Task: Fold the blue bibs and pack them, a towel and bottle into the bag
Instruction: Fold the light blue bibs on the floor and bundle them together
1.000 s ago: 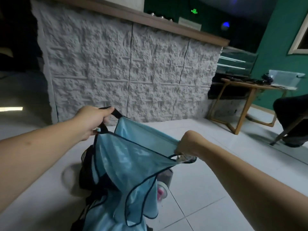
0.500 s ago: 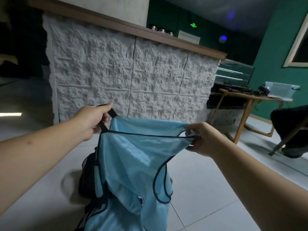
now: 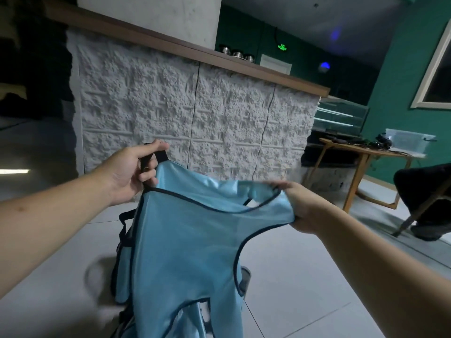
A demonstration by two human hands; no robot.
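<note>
Fingers of the left hand (image 3: 127, 173) curl round the blue bib (image 3: 188, 252)'s left shoulder and a black strap (image 3: 156, 156). Right hand (image 3: 296, 206) pinches the right shoulder, so the bib hangs spread between them above the floor (image 3: 305, 289).

My head camera looked forward and down, close over my hands, toward the counter (image 3: 195, 123) at 12 o'clock.
</note>
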